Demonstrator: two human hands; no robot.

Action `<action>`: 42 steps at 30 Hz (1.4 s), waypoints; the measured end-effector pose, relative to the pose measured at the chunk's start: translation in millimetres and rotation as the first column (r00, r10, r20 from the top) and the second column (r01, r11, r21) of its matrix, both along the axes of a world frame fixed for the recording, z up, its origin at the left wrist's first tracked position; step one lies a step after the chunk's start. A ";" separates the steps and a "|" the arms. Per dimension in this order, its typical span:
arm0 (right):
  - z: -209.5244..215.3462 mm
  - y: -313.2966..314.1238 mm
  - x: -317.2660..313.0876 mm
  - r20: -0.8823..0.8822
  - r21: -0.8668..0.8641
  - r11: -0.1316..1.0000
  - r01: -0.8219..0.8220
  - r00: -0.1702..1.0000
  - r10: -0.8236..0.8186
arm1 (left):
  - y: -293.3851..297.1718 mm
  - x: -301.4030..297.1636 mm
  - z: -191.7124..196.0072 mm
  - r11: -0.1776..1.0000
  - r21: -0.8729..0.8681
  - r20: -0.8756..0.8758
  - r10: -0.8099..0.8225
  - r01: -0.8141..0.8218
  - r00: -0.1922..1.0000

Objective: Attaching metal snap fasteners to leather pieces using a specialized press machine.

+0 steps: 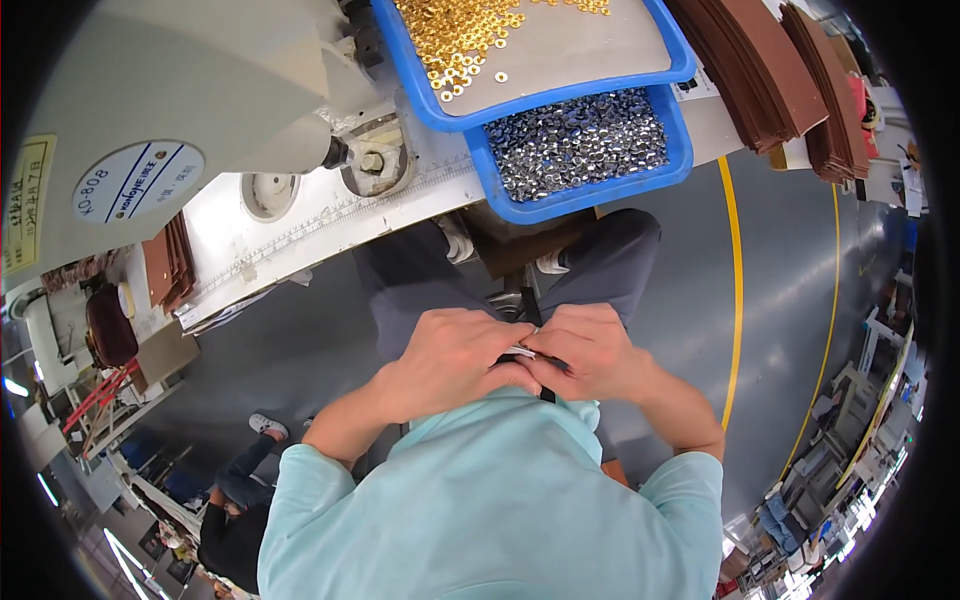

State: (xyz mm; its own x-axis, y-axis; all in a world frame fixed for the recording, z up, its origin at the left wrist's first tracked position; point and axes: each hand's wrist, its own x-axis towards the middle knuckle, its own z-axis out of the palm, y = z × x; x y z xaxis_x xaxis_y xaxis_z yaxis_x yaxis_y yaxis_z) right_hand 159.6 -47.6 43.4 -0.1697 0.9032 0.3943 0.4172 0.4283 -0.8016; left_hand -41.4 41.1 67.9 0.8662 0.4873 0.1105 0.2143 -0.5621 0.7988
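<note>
In the head view, the person's left hand (445,355) and right hand (592,345) met in front of the waist, above the lap, with the fingertips nearly touching. The left fingers and thumb were clamped on a small pale piece (521,350), which lay between the two hands; the right fingers were bunched together at its other end, though how firmly they gripped could not be told. A black strip (547,394) showed just below the fingers. Ahead, at the worktop (300,248) edge, a blue upper tray (560,101) of gold-coloured discs (450,35) overlapped a blue lower tray (600,203) filled with shiny silver pieces (580,140). A large grey machine (240,60) stood to the left of the trays, and stacked brown sheets (750,70) lay to their right. Beyond the right knee, a yellow line (737,280) ran along the grey floor (680,260); at lower left, part of another person (240,485) was visible.
</note>
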 end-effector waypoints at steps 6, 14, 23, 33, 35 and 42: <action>-6.2 2.7 4.6 -0.042 0.033 0.999 -0.025 0.999 0.027 | 0.6 3.8 -4.2 1.000 0.004 0.035 -0.004 0.004 0.999; -16.1 6.7 3.3 -0.063 -0.077 0.996 -0.047 0.997 0.042 | 5.6 -3.4 -1.8 1.000 -0.008 -0.051 0.012 -0.013 0.999; 49.0 45.7 61.8 0.212 -0.529 0.824 -0.203 0.908 0.360 | -2.7 -72.4 7.8 0.792 -0.455 0.213 0.542 -0.408 0.813; 89.9 97.6 19.9 0.002 -0.531 0.787 -0.313 0.929 0.370 | 2.2 -32.8 28.6 0.909 -0.343 -0.191 0.180 -0.237 0.965; 96.1 116.3 21.5 0.072 -0.457 0.855 -0.246 0.948 0.311 | 3.0 -24.7 27.0 0.742 -0.595 -0.142 0.280 -0.308 0.950; 62.9 225.9 63.7 0.524 -0.217 0.955 0.200 0.850 -0.058 | 2.9 -14.8 6.5 0.704 -0.660 0.109 0.433 -0.260 0.895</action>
State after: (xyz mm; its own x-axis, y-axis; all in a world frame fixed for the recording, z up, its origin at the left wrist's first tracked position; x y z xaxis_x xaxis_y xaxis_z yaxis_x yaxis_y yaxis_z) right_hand 223.3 178.3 106.3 -0.1562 0.9869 0.0396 0.8310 0.1530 -0.5348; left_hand -56.3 44.0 74.4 0.6081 0.7805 -0.1451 0.0483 0.1460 0.9881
